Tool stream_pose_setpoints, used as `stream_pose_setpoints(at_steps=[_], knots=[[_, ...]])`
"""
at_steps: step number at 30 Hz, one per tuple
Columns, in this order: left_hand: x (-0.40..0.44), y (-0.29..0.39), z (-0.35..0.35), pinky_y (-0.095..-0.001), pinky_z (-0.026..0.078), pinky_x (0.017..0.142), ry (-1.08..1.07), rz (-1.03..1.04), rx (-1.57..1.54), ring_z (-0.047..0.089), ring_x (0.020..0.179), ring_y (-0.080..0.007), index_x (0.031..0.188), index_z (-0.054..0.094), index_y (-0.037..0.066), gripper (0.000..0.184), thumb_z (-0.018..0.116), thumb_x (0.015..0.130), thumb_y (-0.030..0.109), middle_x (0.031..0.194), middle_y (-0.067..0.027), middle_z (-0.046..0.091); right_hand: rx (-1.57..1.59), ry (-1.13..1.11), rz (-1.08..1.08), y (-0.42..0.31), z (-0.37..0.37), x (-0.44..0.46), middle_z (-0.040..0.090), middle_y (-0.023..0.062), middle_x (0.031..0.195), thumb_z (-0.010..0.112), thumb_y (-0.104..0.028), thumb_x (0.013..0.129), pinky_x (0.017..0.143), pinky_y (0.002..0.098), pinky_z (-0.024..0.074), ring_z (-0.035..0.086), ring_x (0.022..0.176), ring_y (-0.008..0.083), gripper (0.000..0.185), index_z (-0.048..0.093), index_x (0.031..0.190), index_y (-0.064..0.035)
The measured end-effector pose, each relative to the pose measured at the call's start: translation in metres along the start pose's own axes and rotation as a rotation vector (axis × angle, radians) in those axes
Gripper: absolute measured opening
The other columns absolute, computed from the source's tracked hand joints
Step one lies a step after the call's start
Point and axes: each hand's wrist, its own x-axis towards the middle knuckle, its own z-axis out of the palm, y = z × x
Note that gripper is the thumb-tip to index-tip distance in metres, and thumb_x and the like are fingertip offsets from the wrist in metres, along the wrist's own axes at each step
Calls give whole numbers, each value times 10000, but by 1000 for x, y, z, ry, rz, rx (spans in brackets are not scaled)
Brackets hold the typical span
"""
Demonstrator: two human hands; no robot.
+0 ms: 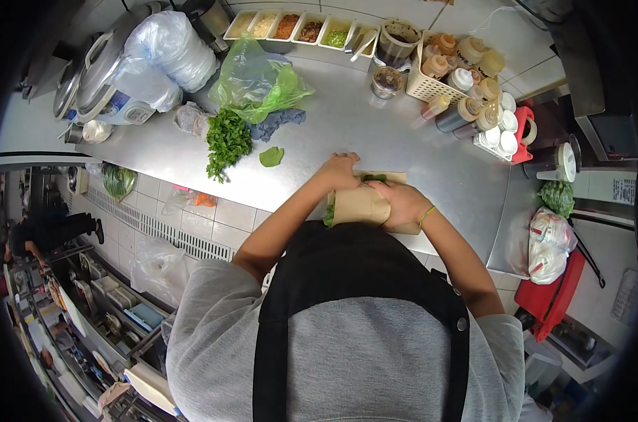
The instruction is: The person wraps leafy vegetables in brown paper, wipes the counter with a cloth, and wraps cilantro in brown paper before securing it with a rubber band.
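Lying near the close edge of the metal table, one piece of brown paper has its long side going left to right, in line with that edge. Green leaves poke out at its left end, and a few more show at the far side. The right hand lies on the paper's right part, fingers stretched over it. The left hand has bent fingers at the paper's far left corner; I cannot tell if either hand pinches it. To the left are one loose leaf, one bunch of herbs and one green bag. Six tubs stand in a row behind.
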Motion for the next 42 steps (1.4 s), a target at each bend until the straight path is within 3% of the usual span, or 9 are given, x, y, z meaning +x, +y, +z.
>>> stream_pose_setpoints(at_steps=[2, 9, 12, 14, 20, 26, 28, 34, 42], knots=[[15, -14, 11, -382, 438, 905, -258, -124, -261, 595, 991, -347, 1206, 494, 4, 505, 558, 765, 241, 1060, -236, 614, 67, 27, -160, 21, 7, 10, 467, 176, 1267, 810, -351, 454, 977, 383, 402, 464, 1172, 329, 1057, 331, 1360, -96], [28, -59, 44, -381, 452, 872, -324, -189, -199, 600, 989, -330, 1195, 510, -1, 512, 540, 764, 274, 1056, -241, 616, 212, -216, -141, 23, 0, 28, 433, 175, 1317, 817, -370, 466, 1019, 385, 348, 408, 1228, 316, 1051, 331, 1351, -77], [25, -70, 46, -388, 476, 809, -256, -213, -173, 617, 947, -315, 1156, 522, 1, 454, 564, 763, 225, 943, -225, 639, 334, -379, -51, 11, -13, 25, 483, 173, 1258, 806, -358, 477, 1027, 397, 329, 403, 1223, 324, 1012, 343, 1335, -87], [-6, -51, 15, -417, 481, 797, 162, -234, -359, 596, 960, -394, 1099, 524, -23, 426, 612, 711, 130, 943, -262, 629, 226, -232, -90, 16, -3, 22, 523, 169, 1201, 797, -326, 475, 998, 394, 360, 451, 1169, 326, 972, 365, 1314, -93], [-46, -45, 19, -445, 482, 714, 267, -59, -271, 597, 826, -396, 1230, 374, 16, 670, 679, 632, 13, 821, -222, 593, 203, 6, -136, 21, 20, 7, 528, 172, 1228, 776, -310, 477, 958, 363, 420, 504, 1137, 318, 1017, 329, 1362, -82], [-38, -41, 29, -465, 474, 733, 312, 10, -222, 588, 826, -423, 1254, 367, 71, 650, 670, 680, 49, 850, -216, 609, 170, 60, -119, 10, 20, 0, 492, 193, 1265, 762, -235, 519, 985, 361, 397, 480, 1171, 323, 987, 305, 1371, -37], [-33, -48, 20, -415, 488, 723, 66, 44, -253, 611, 813, -395, 1267, 378, 80, 628, 684, 718, 65, 861, -210, 628, 162, 67, -112, 3, 17, -5, 473, 204, 1284, 759, -237, 529, 989, 362, 393, 474, 1180, 327, 1013, 267, 1391, -37], [-20, -76, 12, -354, 486, 656, -54, 8, -375, 619, 713, -252, 1158, 475, 71, 616, 737, 601, 42, 763, -132, 622, 217, -42, -107, -1, 9, 8, 396, 237, 1353, 776, -318, 520, 1012, 355, 372, 433, 1232, 334, 1178, 104, 1451, -55], [-14, -103, 32, -311, 468, 601, 66, 18, -566, 593, 644, -180, 1138, 483, 76, 602, 728, 593, 5, 701, -82, 606, 147, -85, -213, 4, 13, 51, 495, 180, 1233, 778, -283, 503, 942, 337, 421, 525, 1087, 282, 1140, 163, 1445, -99]])
